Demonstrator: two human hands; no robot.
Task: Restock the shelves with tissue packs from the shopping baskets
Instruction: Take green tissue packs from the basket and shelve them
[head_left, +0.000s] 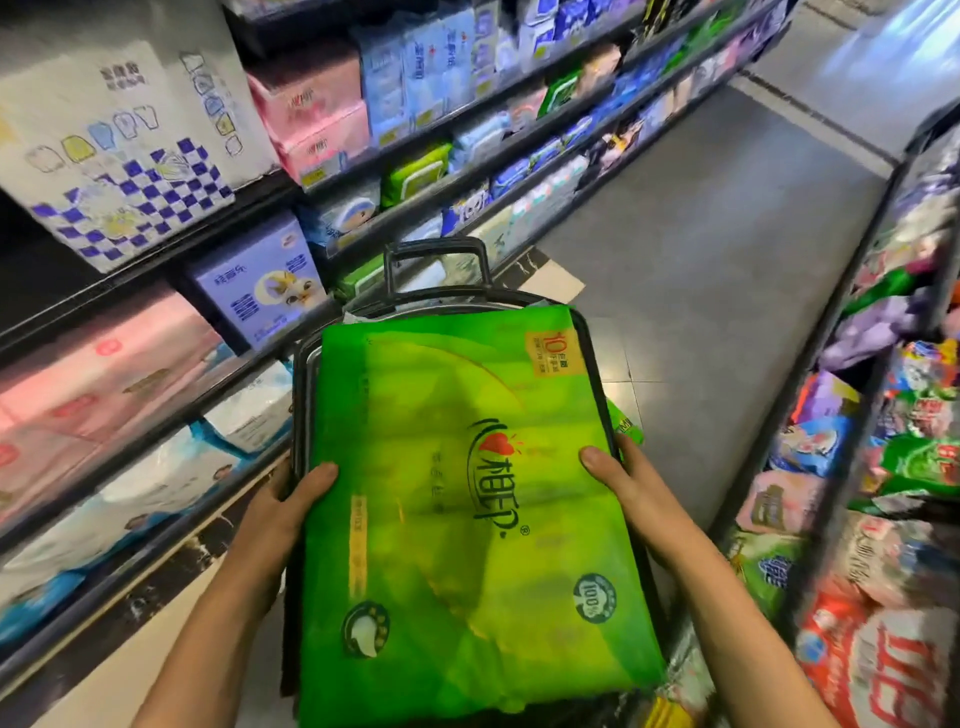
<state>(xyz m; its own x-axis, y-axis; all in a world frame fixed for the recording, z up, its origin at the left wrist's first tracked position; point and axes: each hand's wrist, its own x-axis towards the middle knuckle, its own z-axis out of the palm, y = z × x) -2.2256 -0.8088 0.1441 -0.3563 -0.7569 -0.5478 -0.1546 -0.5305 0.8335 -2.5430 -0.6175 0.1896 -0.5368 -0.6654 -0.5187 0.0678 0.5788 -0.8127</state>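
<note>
Probably a shop aisle: stocked shelves (291, 171) either side.

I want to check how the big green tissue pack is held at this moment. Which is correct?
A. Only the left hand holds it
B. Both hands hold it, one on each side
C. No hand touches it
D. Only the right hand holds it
B: the left hand grips the left edge of the green tissue pack and the right hand grips its right edge, above the dark shopping basket.

"100%" is printed in a round seal on the green tissue pack (457, 499); "10" is shown on its orange corner label.
</note>
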